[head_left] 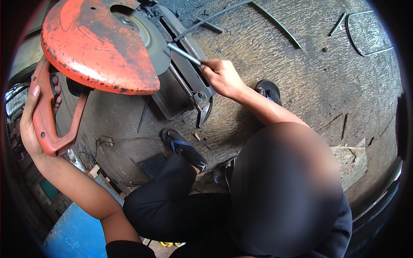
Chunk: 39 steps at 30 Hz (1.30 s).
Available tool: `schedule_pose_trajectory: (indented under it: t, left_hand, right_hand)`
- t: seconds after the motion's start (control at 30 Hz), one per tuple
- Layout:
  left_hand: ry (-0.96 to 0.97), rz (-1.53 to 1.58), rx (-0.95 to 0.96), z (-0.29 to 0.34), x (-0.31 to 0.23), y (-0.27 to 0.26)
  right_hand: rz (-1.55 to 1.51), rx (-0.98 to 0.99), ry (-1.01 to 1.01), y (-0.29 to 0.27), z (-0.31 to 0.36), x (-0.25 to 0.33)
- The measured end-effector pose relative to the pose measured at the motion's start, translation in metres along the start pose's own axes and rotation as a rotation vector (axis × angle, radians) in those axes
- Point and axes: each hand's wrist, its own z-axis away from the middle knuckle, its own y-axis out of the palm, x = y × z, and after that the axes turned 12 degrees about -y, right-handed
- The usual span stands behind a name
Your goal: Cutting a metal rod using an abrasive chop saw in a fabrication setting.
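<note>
My left hand (pixel 31 122) is wrapped round the orange handle (pixel 43 112) of a cut-off saw, its fingertips by the black trigger. A worn orange guard (pixel 97 53) covers much of the saw's grey cutting disc (pixel 160 51). In my right hand (pixel 221 76) is a short grey metal rod (pixel 186 54), pinched near one end. The rod's other end reaches the disc's edge; whether it touches cannot be made out. Below them lies the saw's dark metal base (pixel 174 96) with a threaded clamp screw (pixel 185 84).
Bent and straight metal rods (pixel 277 25) lie on the rough floor beyond the saw, with a bent wire frame (pixel 350 36) at far right. My sandalled feet (pixel 185 148) flank the base. A cable (pixel 133 138) crosses the floor; a blue surface (pixel 77 232) is at lower left.
</note>
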Motion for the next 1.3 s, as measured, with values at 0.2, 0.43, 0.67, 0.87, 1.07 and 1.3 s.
schedule_pose_trajectory:
  t: [0.2,0.43,0.67,0.87,1.07,1.3]
  left_hand:
    - [-0.062,0.036,0.018,0.001,-0.004,-0.002]
    - [-0.041,0.076,-0.047,0.002,-0.004,0.003]
    - [-0.018,0.054,-0.058,0.003,-0.004,0.003]
    - [-0.033,0.065,-0.045,0.002,-0.004,0.004]
    - [-0.038,0.1,-0.105,0.003,-0.006,0.013]
    - [-0.027,0.121,-0.087,0.005,-0.008,0.013]
  right_hand:
    - [0.113,-0.144,-0.2,0.003,-0.003,-0.003]
    - [0.176,-0.14,-0.228,0.006,0.0,-0.006]
    - [0.071,-0.085,-0.207,0.007,0.001,-0.007]
    - [0.022,-0.025,-0.109,0.002,0.002,-0.001]
    - [-0.027,-0.019,-0.158,0.002,0.001,-0.007]
    - [-0.019,0.08,-0.082,-0.005,0.0,0.002]
